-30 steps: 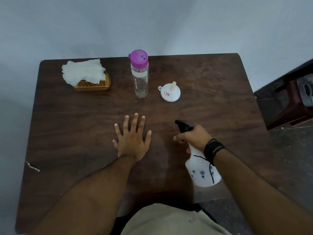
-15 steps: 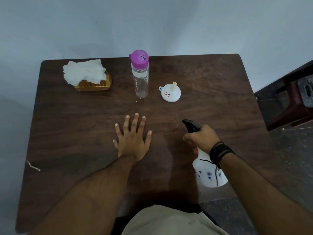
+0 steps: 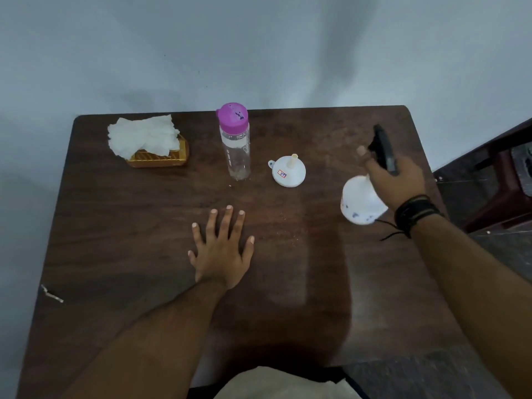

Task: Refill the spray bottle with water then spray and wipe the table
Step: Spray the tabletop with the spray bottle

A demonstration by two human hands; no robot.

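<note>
My right hand [image 3: 398,180] grips the neck of a white spray bottle [image 3: 359,201] with a black trigger head, held above the right side of the dark wooden table [image 3: 129,226]. The bottle is tilted and blurred. My left hand [image 3: 220,249] lies flat on the table's middle, fingers spread, holding nothing. A clear water bottle [image 3: 236,142] with a purple cap stands upright at the back centre. A white funnel [image 3: 288,171] rests upside down, spout up, just right of it. White tissues [image 3: 144,135] sit on a golden holder [image 3: 158,159] at the back left.
A pale wall stands right behind the table. A dark red plastic stool [image 3: 501,191] is on the floor past the table's right edge. A small white scrap [image 3: 51,295] lies at the left edge. My lap is at the table's front edge.
My right hand has carried the spray bottle from near the front right up and away toward the back right, higher above the table. The left hand has stayed flat.
</note>
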